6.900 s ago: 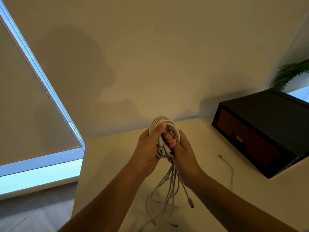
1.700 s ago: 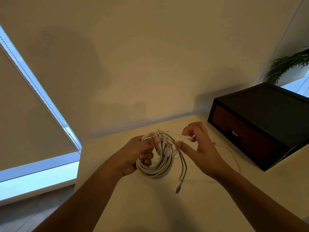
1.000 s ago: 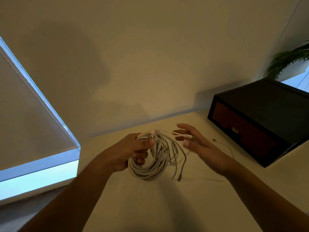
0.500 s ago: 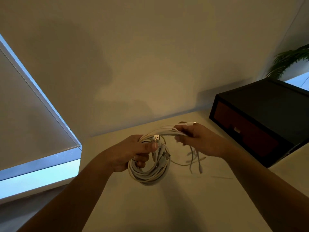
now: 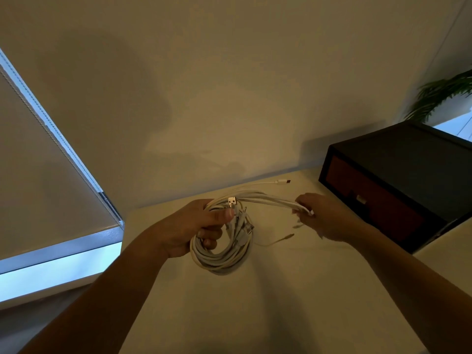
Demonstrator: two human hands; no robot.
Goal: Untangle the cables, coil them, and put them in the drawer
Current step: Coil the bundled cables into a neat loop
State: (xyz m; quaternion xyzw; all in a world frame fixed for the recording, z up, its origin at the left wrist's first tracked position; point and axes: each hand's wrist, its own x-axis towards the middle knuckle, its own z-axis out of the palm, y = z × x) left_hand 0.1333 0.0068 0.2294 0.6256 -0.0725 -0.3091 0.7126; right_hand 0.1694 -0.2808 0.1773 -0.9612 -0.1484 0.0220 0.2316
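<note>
Here left hand is gripping the coiled cables; right hand is pinching loose strands over the table.

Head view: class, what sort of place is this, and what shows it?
Likely a home or office room: a roller blind over a window, a drawer unit on a table, a houseplant.

Pretty dim overall, with a warm yellowish cast on the wall and bench. The only cool daylight came from the window strip at lower left and a sliver at far right. A big soft shadow sat on the wall, the dark drawer box lost most detail, the wide lens bent the edges, and the cables went smeary near the right hand.
</note>
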